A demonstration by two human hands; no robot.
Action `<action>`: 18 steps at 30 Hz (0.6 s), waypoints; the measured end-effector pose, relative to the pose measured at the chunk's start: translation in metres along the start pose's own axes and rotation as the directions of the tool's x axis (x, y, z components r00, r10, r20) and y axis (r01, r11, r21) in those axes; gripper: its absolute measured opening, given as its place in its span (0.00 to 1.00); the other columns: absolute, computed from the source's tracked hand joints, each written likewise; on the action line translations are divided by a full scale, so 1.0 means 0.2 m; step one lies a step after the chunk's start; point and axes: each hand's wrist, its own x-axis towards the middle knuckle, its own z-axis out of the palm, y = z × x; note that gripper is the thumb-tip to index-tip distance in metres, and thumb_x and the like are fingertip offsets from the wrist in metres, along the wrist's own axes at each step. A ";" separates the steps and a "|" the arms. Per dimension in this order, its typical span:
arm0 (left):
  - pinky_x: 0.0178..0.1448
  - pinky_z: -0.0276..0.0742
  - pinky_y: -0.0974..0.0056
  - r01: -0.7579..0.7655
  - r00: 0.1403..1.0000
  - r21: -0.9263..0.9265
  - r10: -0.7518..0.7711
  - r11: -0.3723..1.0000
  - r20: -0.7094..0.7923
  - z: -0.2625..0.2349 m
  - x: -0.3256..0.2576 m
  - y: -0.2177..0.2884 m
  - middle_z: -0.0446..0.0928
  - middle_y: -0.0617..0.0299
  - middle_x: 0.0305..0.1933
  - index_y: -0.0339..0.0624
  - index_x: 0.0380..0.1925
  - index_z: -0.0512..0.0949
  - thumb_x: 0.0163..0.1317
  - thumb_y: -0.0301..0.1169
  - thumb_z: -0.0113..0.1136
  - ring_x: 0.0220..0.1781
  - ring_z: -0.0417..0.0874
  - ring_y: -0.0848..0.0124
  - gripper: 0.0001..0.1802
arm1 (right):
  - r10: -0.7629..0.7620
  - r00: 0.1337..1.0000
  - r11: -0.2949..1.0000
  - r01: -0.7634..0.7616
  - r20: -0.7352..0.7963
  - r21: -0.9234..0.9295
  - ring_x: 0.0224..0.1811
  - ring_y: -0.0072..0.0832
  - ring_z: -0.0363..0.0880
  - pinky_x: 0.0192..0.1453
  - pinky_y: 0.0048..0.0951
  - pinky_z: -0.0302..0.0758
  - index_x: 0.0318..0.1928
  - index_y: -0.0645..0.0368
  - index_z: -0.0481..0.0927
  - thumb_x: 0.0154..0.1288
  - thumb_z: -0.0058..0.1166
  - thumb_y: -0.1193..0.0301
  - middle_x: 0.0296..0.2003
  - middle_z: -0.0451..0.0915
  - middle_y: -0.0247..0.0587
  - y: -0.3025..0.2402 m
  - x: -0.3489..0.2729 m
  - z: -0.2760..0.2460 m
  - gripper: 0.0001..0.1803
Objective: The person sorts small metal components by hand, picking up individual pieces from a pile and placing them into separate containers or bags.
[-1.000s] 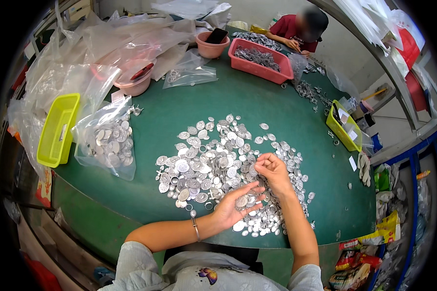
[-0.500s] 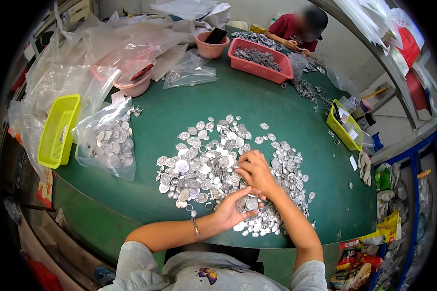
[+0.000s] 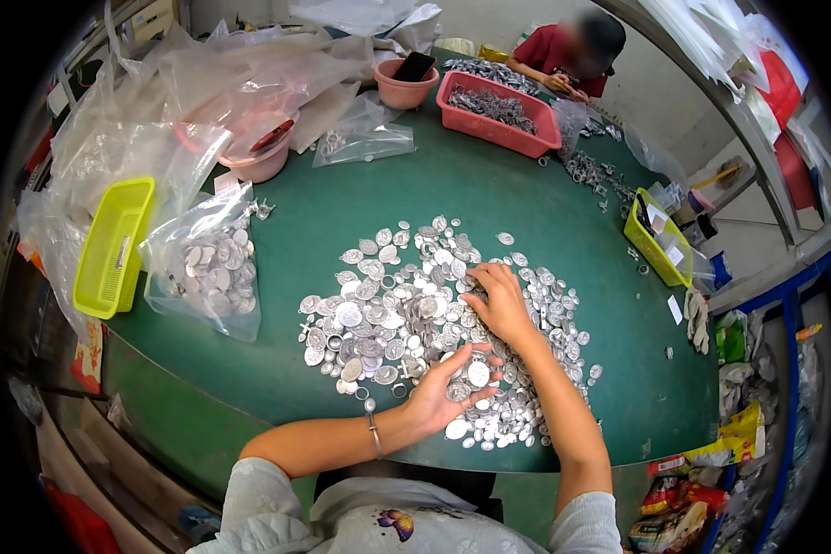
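My left hand [image 3: 431,401] is turned palm up and cupped around a few round silver medals [image 3: 477,373], with the thumb and fingers curled at their edges. Just beyond it, my right hand [image 3: 500,305] reaches over the heap of silver medals [image 3: 369,319], fingers apart and bent, their tips at the medals. Nothing shows in its grasp. The heap spreads over the green table in front of me, mixing round and oval pieces with some rings. More medals lie beneath and to the right of my right forearm.
A clear bag of medals [image 3: 214,272] and a yellow-green basket [image 3: 111,249] are on the left. Farther back stand pink bowls [image 3: 404,90] and a pink tub [image 3: 499,129] of metal parts. A co-worker [image 3: 563,60] sits at the far side. Another basket [image 3: 657,242] stands right.
My right hand has moved away from my left palm, forward over the heap, and its fingers have spread. The left hand stays in place, its medals now more exposed.
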 end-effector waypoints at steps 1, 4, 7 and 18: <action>0.55 0.75 0.60 -0.001 1.000 -0.007 0.001 1.000 0.002 0.00 0.00 0.00 0.74 0.56 0.51 0.43 0.55 0.67 0.71 0.44 0.40 0.53 0.76 0.66 0.20 | -0.004 1.000 0.999 0.004 -0.014 0.046 0.41 0.42 0.75 0.47 0.36 0.70 0.42 0.61 0.79 0.56 0.59 0.73 0.37 0.78 0.43 0.02 0.01 0.02 0.12; 0.59 0.73 0.58 -0.024 0.999 -0.023 0.025 0.999 0.025 -0.01 0.01 0.00 0.73 0.56 0.53 0.43 0.56 0.65 0.71 0.44 0.40 0.56 0.74 0.64 0.22 | 0.117 0.992 0.985 -0.112 -0.038 0.129 0.35 0.40 0.77 0.40 0.34 0.72 0.42 0.63 0.79 0.55 0.57 0.76 0.30 0.79 0.43 0.02 0.00 -0.02 0.12; 0.64 0.69 0.55 -0.056 0.998 -0.091 0.057 0.994 0.004 0.00 0.01 -0.01 0.72 0.56 0.55 0.43 0.58 0.63 0.71 0.46 0.38 0.61 0.71 0.61 0.23 | 0.353 0.909 0.640 -0.406 0.220 0.652 0.33 0.24 0.77 0.38 0.24 0.72 0.42 0.65 0.79 0.61 0.54 0.75 0.31 0.81 0.37 -0.03 -0.06 -0.15 0.09; 0.66 0.66 0.52 -0.065 0.990 -0.128 0.080 0.990 0.120 -0.04 0.05 -0.01 0.70 0.53 0.59 0.42 0.59 0.63 0.72 0.45 0.36 0.63 0.70 0.57 0.24 | 0.319 0.848 0.452 -0.529 0.424 0.718 0.38 0.21 0.76 0.44 0.23 0.73 0.45 0.66 0.77 0.64 0.52 0.73 0.37 0.79 0.36 -0.13 -0.31 -0.31 0.11</action>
